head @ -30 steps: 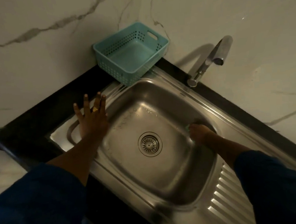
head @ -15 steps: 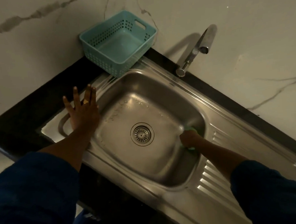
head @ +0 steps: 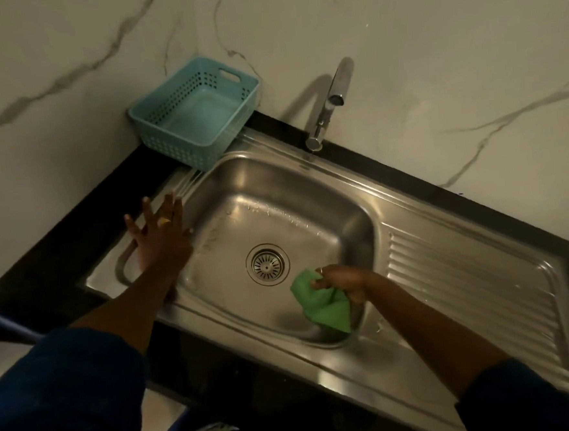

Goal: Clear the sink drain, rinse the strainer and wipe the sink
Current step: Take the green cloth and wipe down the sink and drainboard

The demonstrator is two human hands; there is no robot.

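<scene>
A stainless steel sink (head: pixel 274 189) fills the middle of the head view, with the round metal strainer (head: pixel 267 265) seated in its drain. My right hand (head: pixel 343 282) is inside the bowl, just right of the strainer, shut on a green cloth (head: pixel 323 305) that lies against the near right corner of the bowl. My left hand (head: pixel 161 237) rests flat with its fingers spread on the sink's left rim, holding nothing. Water drops dot the bowl's far wall.
A teal perforated basket (head: pixel 198 115) stands in the back corner, partly over the sink's rim. The chrome tap (head: pixel 330 101) rises behind the bowl. A ribbed draining board (head: pixel 467 290) lies to the right. Black countertop (head: pixel 84 209) and marble walls surround the sink.
My right hand has swept the green cloth from the bowl's far right side toward its near right corner. The cloth now shows more. My left hand stays on the rim.
</scene>
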